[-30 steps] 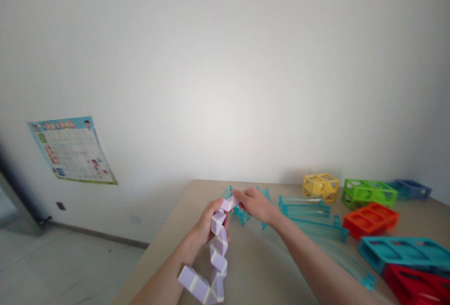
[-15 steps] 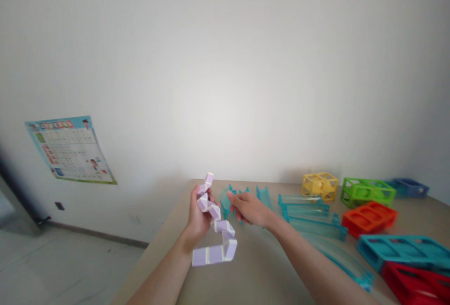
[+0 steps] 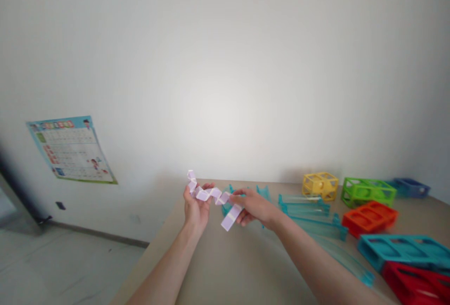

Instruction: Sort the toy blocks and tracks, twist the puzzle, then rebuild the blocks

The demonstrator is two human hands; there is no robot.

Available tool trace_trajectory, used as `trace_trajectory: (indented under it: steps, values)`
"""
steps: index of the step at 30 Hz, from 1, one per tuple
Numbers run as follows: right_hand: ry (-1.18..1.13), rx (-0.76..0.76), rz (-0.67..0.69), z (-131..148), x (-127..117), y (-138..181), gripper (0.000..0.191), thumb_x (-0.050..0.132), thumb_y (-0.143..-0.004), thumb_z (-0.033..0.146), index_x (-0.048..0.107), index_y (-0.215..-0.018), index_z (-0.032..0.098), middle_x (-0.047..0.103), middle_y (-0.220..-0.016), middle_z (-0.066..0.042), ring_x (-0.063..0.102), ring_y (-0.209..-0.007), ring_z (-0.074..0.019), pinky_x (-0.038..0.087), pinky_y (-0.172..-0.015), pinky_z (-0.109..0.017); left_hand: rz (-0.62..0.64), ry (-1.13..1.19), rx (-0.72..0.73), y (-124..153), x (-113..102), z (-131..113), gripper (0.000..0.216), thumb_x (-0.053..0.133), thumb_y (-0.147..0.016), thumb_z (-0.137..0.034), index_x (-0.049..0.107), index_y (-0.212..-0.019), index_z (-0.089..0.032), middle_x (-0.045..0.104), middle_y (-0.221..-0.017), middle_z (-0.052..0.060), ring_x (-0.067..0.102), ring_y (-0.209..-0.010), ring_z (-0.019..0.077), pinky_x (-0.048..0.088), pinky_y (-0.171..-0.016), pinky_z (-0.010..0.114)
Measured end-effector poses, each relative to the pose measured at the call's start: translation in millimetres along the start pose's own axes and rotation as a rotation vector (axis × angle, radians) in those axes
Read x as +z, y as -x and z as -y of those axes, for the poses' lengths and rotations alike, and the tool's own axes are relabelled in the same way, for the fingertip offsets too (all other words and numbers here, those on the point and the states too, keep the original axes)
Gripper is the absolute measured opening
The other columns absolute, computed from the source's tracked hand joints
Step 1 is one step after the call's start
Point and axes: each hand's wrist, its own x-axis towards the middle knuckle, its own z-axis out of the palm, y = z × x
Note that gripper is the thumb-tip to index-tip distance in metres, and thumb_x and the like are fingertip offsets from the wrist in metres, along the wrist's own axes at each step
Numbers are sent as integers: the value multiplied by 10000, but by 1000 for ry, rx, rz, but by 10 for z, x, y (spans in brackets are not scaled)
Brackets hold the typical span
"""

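A lavender and white snake puzzle point(image 3: 203, 194), made of wedge segments, stretches in a zigzag between my two hands above the table. My left hand point(image 3: 197, 205) grips its upper left part, with one short end poking up past the fingers. At the other side, my right hand point(image 3: 253, 206) pinches a segment between thumb and fingers. From there a straight end piece slants down and to the left. Behind my right hand, clear teal track pieces point(image 3: 263, 193) lie on the table, partly hidden.
On the table point(image 3: 218, 267), long teal tracks point(image 3: 312, 224) lie at the right. Beyond them stand frame blocks: yellow point(image 3: 319, 186), green point(image 3: 368, 191), orange point(image 3: 370, 218), teal point(image 3: 404, 249), red point(image 3: 415, 284) and blue point(image 3: 412, 187). A poster point(image 3: 72, 150) hangs on the wall.
My right hand, earlier apart from the snake puzzle, now holds it. The puzzle's hanging lower end has swung up and right, and its upper end has shifted left.
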Motion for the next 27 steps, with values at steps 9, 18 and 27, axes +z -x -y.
trace_trajectory:
  steps: [9,18,27]
  values:
    - [14,-74,-109,7,30,-37,233,516,-860,221,497,-1074,131,528,-468,67,512,-372,-98,442,-359,-182,221,-85,-40,66,-34,21,374,658,-759,-440,521,-1060,-266,674,-855,-7,673,-753,164,525,-666,283]
    - [64,-31,10,64,62,48,240,567,-817,277,525,-1005,134,595,-538,25,536,-390,-94,415,-340,-163,130,-209,-49,89,14,-32,432,653,-709,-532,517,-984,-227,661,-754,-8,657,-610,177,535,-543,306]
    - [514,-31,15,-105,177,47,399,618,-765,363,550,-1062,105,667,-710,-73,623,-555,-175,446,-455,-240,62,-543,152,102,-72,81,435,656,-696,-551,531,-929,-205,524,-576,-72,540,-400,109,404,-365,189]
